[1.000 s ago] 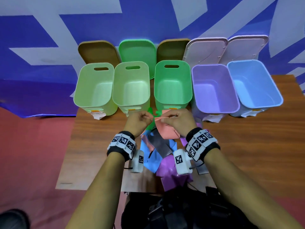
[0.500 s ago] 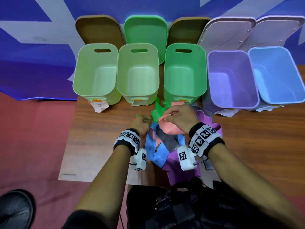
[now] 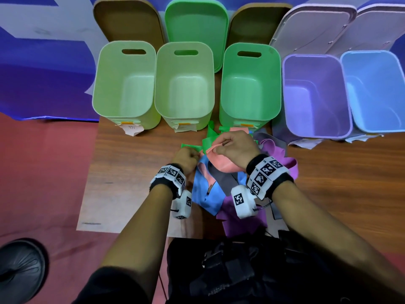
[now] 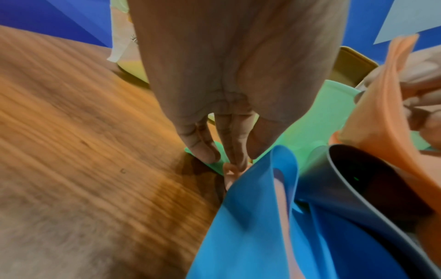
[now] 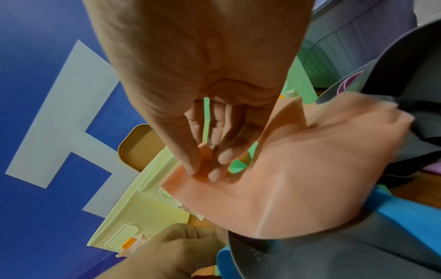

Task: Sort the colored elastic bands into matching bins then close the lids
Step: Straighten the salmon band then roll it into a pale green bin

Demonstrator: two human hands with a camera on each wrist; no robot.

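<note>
The right hand [image 3: 237, 148] pinches the top edge of the pink band [image 3: 221, 163] between thumb and fingers and holds it up over the pile. The left hand [image 3: 186, 157] is low on the bench [image 3: 135, 172], its fingers [image 4: 200, 145] curled down, pinching a bit of pink band beside the green band [image 3: 210, 139]. The blue band [image 3: 208, 194], grey band [image 3: 225, 181] and purple band [image 3: 236, 222] lie in a heap under both hands. Five open bins stand in a row behind: three green bins [image 3: 184, 119], a purple bin [image 3: 317, 134] and a blue bin [image 3: 372, 130]. Their lids [image 3: 197, 18] lean up behind them.
</note>
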